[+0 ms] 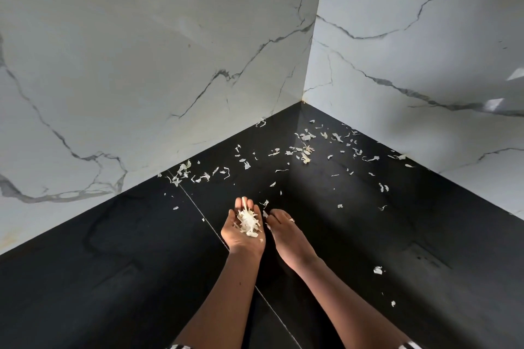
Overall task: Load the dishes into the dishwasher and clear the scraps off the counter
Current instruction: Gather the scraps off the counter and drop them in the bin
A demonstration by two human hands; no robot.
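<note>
- Scraps (304,150): lay strewn over the far corner of the black worktop (113,278), thickest near the meeting of the two marble walls (141,51). Judged only a small part cleared, with much the greater share left to gather. No dishes or dishwasher in view, so nothing to be said of that half of the task.
- Left grip (243,232): hovered palm up just over the worktop, close to its seam, fingers nearly straight and lightly cupped. Served as a tray rather than closing on anything.
- Right grip (286,235): sat palm down just beside the left, fingertips (272,215) bent down to the surface. Could not be told whether pinched on a flake or merely pressing against the worktop.
- Gathered pile (249,222): rested in the left palm as a small pale heap, lifted clear of the worktop.
- Nearest loose flakes (265,212): lay between the two grips, touching or almost touching the right fingertips. Judged the likeliest to be swept into the waiting palm.
- Stray pieces (378,270): lay well apart on the right, beyond the right forearm and away from the main scatter. Judged easy to miss.
- Single flake (291,219): clung to the back of the right grip.
</note>
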